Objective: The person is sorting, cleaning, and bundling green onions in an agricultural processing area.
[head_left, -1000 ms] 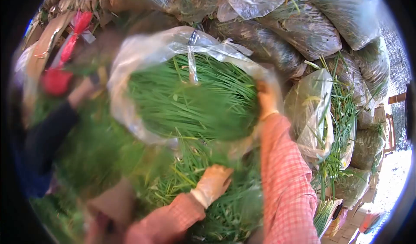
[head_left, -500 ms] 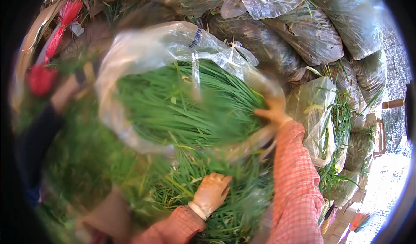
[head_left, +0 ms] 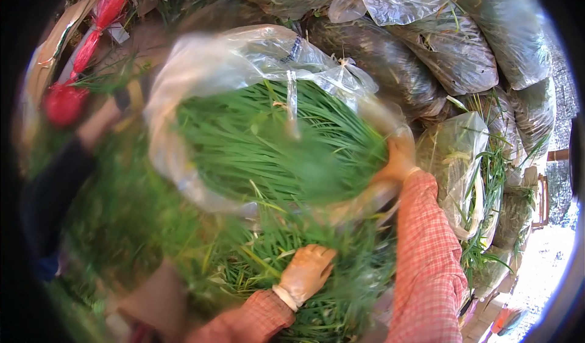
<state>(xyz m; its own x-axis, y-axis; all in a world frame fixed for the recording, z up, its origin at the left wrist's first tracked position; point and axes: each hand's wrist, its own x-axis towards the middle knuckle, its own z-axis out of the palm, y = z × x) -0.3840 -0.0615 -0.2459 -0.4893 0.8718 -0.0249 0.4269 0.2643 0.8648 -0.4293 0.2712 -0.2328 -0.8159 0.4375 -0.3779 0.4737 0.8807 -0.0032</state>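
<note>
A clear plastic bag (head_left: 177, 68) lies with its wide mouth open, full of long green leaves (head_left: 244, 142) lying side by side. My right hand (head_left: 399, 158) grips the bag's right edge, thumb low and fingers up along the plastic. Below the bag, my left hand (head_left: 306, 274), in a pale glove, is down on loose green leaves (head_left: 244, 270), its fingers curled into them. Part of the bag and the leaves near its lower rim are blurred.
Another person's arm in a dark sleeve (head_left: 58, 187) reaches in from the left. Red plastic strands (head_left: 109, 10) hang at the upper left. Filled clear bags (head_left: 454, 53) are stacked along the top and right. One bag with leaves (head_left: 454, 148) stands beside my right arm.
The whole view has shifted, so most things sit slightly farther right. My right thumb, stretched out over the leaves before, is now closer to the bag's edge. My left hand stays on the loose leaves.
</note>
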